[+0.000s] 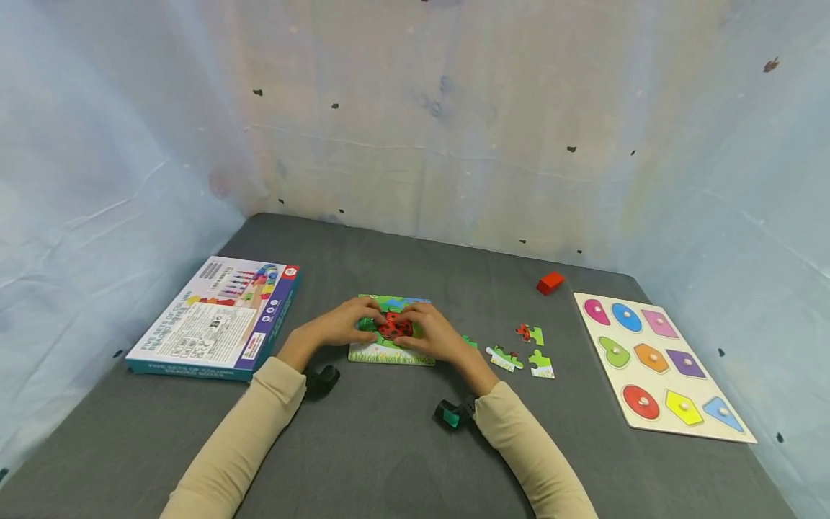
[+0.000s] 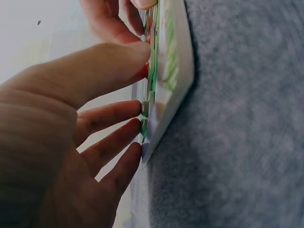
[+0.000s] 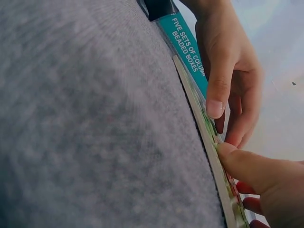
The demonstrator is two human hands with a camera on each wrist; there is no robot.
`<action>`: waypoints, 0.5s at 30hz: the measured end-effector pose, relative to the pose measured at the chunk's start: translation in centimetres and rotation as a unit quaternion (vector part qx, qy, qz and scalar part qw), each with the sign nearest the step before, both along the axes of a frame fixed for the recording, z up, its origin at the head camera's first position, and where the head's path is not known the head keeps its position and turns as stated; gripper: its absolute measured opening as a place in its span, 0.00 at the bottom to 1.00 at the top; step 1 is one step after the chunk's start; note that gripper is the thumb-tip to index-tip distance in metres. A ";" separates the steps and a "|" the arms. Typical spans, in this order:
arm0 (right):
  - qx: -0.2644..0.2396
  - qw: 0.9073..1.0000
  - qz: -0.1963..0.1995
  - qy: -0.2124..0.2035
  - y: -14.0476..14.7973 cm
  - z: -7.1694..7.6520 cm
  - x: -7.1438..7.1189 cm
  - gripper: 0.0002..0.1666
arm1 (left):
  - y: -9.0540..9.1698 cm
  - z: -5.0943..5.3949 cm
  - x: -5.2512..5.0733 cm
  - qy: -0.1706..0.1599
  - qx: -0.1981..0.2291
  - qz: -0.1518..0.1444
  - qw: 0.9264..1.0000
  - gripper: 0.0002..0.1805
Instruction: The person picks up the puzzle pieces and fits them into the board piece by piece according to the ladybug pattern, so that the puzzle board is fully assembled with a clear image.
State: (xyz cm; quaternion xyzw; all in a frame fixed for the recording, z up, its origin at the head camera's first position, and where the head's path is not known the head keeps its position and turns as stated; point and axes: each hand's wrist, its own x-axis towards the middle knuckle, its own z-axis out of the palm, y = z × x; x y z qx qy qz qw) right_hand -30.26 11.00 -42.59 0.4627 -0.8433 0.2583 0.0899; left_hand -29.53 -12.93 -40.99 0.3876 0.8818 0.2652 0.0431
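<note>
progress: the puzzle board (image 1: 389, 353) lies flat on the worktop (image 1: 389, 447), partly filled as far as you can judge. grass runs along the near edge, a red ladybug (image 1: 394, 328) sits mid-board, green and blue show at the far edge. left wrist view: raised piece edges on the board, so some are in. your hands cover part of it; gaps can't be counted, nor printed base told from pieces everywhere.

left over: at least three loose pieces right of the board, well apart from it: a red-and-green piece (image 1: 536, 335), a white-and-green piece (image 1: 506, 359), a green piece (image 1: 541, 366). a green scrap (image 1: 470, 342) shows by your right wrist, mostly hidden; probably one more. reads as well along, unfinished.

position: the board is directly under both hands, the ladybug between them. your left hand (image 1: 340, 324) comes in over the left side, fingers spread, tips touching the board, thumb apart from them. your right hand (image 1: 442, 333) arches over the right side, thumb near the ladybug's lower edge, fingertips down beyond it, spread rather than closed. no piece shows plainly pinched in either.
</note>
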 end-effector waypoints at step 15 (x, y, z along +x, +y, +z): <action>0.036 0.999 -0.020 -0.018 -0.2 0.4 0.0 0.21 | 1.1 0.4 0.6 0.013 -0.027 -0.035 0.999 0.17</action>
